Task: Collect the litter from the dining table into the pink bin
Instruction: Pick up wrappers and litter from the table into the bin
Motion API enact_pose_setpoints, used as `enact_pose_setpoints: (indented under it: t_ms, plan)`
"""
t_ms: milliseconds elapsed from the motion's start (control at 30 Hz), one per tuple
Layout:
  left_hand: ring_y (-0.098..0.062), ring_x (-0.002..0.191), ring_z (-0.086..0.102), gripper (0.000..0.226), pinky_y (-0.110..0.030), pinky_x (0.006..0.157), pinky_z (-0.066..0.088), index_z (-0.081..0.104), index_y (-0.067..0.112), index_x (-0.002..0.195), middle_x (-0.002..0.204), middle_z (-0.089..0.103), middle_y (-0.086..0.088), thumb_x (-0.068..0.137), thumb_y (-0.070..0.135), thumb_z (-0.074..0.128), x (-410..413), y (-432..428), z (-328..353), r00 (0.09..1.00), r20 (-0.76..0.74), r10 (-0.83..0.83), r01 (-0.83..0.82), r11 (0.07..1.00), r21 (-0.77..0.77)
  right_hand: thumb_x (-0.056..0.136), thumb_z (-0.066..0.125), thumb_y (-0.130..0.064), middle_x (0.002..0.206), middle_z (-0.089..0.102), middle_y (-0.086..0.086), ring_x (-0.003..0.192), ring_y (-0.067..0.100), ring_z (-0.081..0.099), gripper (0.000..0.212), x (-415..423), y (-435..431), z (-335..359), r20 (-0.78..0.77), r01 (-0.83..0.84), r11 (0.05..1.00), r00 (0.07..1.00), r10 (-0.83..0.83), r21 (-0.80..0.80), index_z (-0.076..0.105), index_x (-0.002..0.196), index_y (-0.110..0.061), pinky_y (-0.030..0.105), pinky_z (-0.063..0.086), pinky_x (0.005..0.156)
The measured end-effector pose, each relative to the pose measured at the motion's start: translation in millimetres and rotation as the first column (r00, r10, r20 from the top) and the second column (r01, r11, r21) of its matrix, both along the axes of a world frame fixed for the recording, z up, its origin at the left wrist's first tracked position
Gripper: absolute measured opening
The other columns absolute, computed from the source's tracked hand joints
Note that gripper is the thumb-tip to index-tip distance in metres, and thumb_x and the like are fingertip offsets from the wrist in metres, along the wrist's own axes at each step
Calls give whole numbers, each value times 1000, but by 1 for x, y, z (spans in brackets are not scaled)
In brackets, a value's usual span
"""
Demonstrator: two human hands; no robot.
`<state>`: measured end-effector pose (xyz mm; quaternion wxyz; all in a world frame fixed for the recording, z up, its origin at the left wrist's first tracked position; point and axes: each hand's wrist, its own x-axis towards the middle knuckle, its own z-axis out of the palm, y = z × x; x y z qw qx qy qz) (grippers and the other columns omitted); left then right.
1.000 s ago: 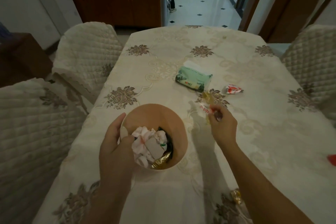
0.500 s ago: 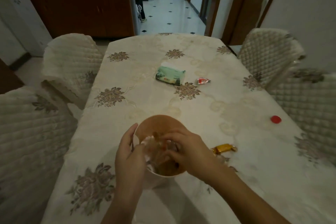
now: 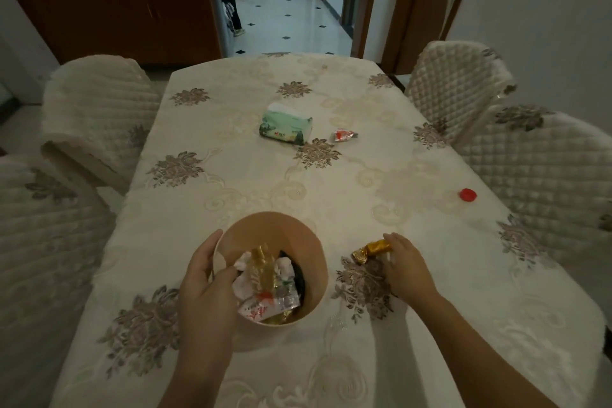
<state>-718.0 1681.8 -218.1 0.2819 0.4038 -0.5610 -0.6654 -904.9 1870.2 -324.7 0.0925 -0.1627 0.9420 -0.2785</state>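
Litter: crumpled wrappers sit inside the pink bin at the near desk edge. Left hand grip clasps the bin's rim. Right hand grip closes on a gold wrapper just right of the bin. Farther off: red-white wrapper, tissue pack, red cap.

Dim, murky room, and the brightest patch is the tiled hallway floor far ahead, shining with pale daylight. The tablecloth catches a soft grey wash with faint shadows under the forearms, no glare on it. Wide-angle bend curves the quilted chairs at both edges, and the near corners go soft and grainy.
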Motion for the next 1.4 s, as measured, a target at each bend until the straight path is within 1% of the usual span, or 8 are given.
enact_pose_setpoints:
  t_ms: [100, 300, 467, 633, 833, 933, 1067, 1400]
  plan:
    - [-17, 104, 61, 43, -41, 87, 50, 59, 45, 95, 113, 62, 9, 85, 3, 51, -6, 1, -1, 1000, -6, 5, -5, 1000, 13, 85, 37, 7, 150, 24, 11, 138, 27, 18, 57, -14, -4, -12, -6, -136, 978, 990, 139, 160, 28, 138, -13, 39, 18, 112]
    - [-20, 106, 61, 43, -43, 87, 51, 57, 38, 109, 124, 61, 0, 86, 3, 50, -10, 4, -1, 1000, -17, 7, -6, 1000, 22, 83, 44, 2, 121, 58, 12, 109, 30, 47, 38, -22, -4, -15, -147, -153, 967, 972, 184, 202, 55, 116, -13, 38, 40, 89]
    - [-14, 103, 60, 45, -38, 86, 50, 56, 34, 117, 124, 60, 2, 85, 3, 50, -13, 11, 3, 998, -26, -53, 53, 999, 13, 85, 57, -11, 105, 64, 11, 94, 28, 54, 30, -2, 1, 21, -213, -28, 995, 977, 7, -95, 56, 115, -9, 36, 44, 79]
    - [-17, 110, 56, 44, -41, 92, 47, 56, 31, 115, 129, 56, 1, 86, 0, 47, -17, 27, 6, 990, -34, -134, 134, 991, 8, 79, 67, -17, 88, 62, -5, 81, 14, 57, 26, 50, 1, 117, -302, -52, 904, 949, -87, -425, 60, 104, -19, 21, 46, 73]
    - [-17, 113, 56, 42, -34, 88, 48, 57, 41, 105, 125, 58, 4, 87, 4, 51, -13, 57, 10, 957, -55, -283, 282, 959, -38, 84, 57, -28, 104, 60, -4, 96, 10, 43, 27, 113, -11, 148, -259, -316, 948, 918, 300, -21, 55, 111, -25, 21, 39, 75]
    - [-11, 106, 58, 45, -25, 80, 48, 56, 38, 108, 124, 59, 3, 86, -1, 48, -8, 74, 12, 931, -74, -358, 358, 934, -15, 87, 48, -24, 111, 59, 4, 106, 21, 43, 23, 124, -7, 131, -215, -232, 962, 942, 259, 143, 52, 109, -18, 34, 42, 81]
    - [-8, 102, 58, 46, -20, 72, 47, 55, 37, 108, 125, 58, 2, 86, -2, 47, -6, 95, 12, 896, -63, -440, 440, 898, -18, 87, 44, -14, 113, 57, 9, 105, 26, 45, 24, 130, 13, 125, -177, -173, 956, 960, 218, 237, 52, 110, -13, 33, 39, 80]
    - [-25, 113, 56, 46, -46, 91, 49, 58, 42, 105, 131, 56, -2, 84, 1, 51, -39, 160, 6, 873, -36, -486, 486, 874, -29, 78, 59, -21, 86, 69, 3, 81, 20, 60, 14, 118, 127, 124, -415, 31, 995, 908, -68, -94, 64, 89, -15, 23, 45, 65]
